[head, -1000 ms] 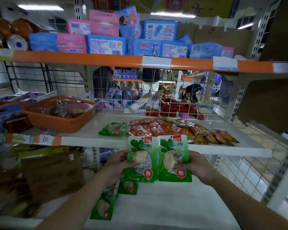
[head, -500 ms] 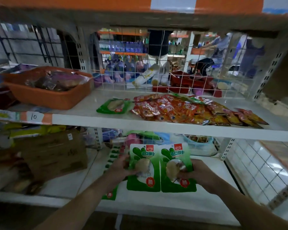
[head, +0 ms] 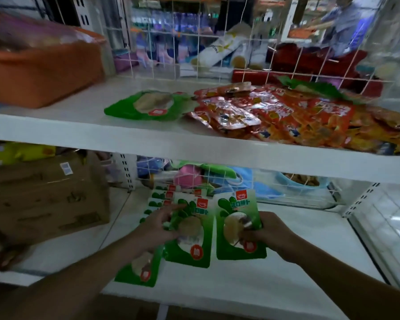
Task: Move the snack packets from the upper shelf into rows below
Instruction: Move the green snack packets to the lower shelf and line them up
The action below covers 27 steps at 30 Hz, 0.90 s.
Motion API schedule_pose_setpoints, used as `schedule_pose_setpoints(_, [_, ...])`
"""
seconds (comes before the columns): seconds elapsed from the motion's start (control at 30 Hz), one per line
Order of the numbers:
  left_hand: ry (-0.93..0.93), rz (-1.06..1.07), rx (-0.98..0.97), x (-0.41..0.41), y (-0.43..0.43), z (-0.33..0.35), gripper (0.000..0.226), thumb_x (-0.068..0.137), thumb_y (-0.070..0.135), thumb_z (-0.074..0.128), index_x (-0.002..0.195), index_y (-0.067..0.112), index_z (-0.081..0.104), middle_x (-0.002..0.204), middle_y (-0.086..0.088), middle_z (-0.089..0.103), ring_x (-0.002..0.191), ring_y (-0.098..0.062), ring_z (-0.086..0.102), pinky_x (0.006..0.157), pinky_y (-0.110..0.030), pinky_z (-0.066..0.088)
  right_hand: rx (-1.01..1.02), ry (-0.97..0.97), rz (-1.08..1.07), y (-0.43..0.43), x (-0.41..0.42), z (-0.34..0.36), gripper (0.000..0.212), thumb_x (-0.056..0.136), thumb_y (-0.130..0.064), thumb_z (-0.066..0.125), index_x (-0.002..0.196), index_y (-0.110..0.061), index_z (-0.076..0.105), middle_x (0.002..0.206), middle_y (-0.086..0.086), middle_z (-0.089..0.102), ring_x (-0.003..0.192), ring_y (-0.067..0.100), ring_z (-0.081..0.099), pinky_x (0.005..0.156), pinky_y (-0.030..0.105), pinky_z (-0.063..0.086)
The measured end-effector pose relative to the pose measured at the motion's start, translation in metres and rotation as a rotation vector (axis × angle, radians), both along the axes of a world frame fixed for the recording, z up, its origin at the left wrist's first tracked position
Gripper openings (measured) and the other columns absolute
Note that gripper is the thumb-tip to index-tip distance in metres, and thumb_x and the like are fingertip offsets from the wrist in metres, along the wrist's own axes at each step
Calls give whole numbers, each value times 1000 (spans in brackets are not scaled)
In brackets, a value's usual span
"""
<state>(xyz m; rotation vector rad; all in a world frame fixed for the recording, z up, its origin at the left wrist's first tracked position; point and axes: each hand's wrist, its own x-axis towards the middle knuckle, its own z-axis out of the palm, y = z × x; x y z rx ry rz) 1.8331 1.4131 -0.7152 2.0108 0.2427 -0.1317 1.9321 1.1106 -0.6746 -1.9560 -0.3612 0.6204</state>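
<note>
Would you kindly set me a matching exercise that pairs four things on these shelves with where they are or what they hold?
Things:
1. orange basket
2. red packets
3. cardboard box
4. right hand

Places or states:
A. lower shelf, left
B. holds a green packet
C. upper shelf, left
D. upper shelf, right

Pairs: 1-C, 2-D, 3-A, 4-B.

furniture: white upper shelf (head: 102, 137) over white lower shelf (head: 286, 285), perforated upright (head: 125, 172) between | back: white wire grid (head: 217, 54), aisles behind blurred | left: orange basket (head: 44, 75) above, cardboard box (head: 44, 199) below | floor (head: 390, 218): pale, perhaps tiled | light: dim
</note>
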Motion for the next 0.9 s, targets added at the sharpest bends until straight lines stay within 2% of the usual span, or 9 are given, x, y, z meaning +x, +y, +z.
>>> schedule_pose_setpoints(0.1, [20,-8,26,15,19,-25,79,70,32,90,136,46,51,142,17,46,125,-5,50,89,-8,46,-18,-13,-3,20,24,-21,32,73,-2,81,100,-19,75,92,-4,78,85,9,73,70,20,55])
schedule_pose_setpoints(0.13, [28,-11,54,19,24,-34,78,71,31,89,137,44,50,140,17,47,124,-5,49,88,-7,44,-12,-16,-13,27,31,-29,32,72,-2,81,98,-19,76,91,-5,78,84,8,73,68,19,55])
schedule_pose_setpoints(0.23, [61,-18,124,31,32,-63,77,71,36,88,136,47,49,142,16,47,127,-8,49,99,-19,44,-1,-15,-45,43,46,-57,33,70,-5,85,99,-18,76,92,-3,78,86,11,74,73,23,57])
schedule_pose_setpoints(0.37, [78,-22,172,49,26,-90,72,76,32,85,137,41,48,121,27,44,114,2,46,82,-3,38,3,69,-115,54,54,-98,29,72,-2,83,97,-11,72,87,2,77,79,12,74,63,21,57])
schedule_pose_setpoints(0.43, [47,-21,170,59,23,-106,75,73,37,86,139,38,51,130,21,52,120,-4,53,92,-10,45,-17,112,-149,53,54,-113,27,75,-2,81,98,-10,70,89,6,76,77,14,75,62,22,58])
schedule_pose_setpoints(0.5, [33,5,182,66,20,-115,77,72,40,86,140,38,50,137,11,55,124,-10,54,105,-30,48,-6,154,-170,50,53,-123,27,76,-1,79,100,-9,69,91,9,76,79,17,75,64,24,59])
schedule_pose_setpoints(0.6, [9,18,209,79,19,-117,78,73,36,86,141,36,49,140,8,55,127,-13,52,109,-43,45,6,185,-193,43,52,-131,28,76,2,78,99,-10,68,87,7,76,77,17,75,62,25,59])
schedule_pose_setpoints(0.73, [-3,10,328,93,22,-120,77,76,28,85,142,37,48,143,5,53,130,-16,50,110,-36,42,-1,230,-209,39,52,-136,30,77,3,77,101,-10,67,90,8,76,80,19,76,68,32,60])
schedule_pose_setpoints(0.9, [38,14,780,92,21,-121,70,85,44,72,146,45,38,139,2,49,126,-20,41,107,-35,37,7,217,-217,37,53,-137,30,76,2,78,100,-12,67,88,8,77,80,19,76,67,31,60])
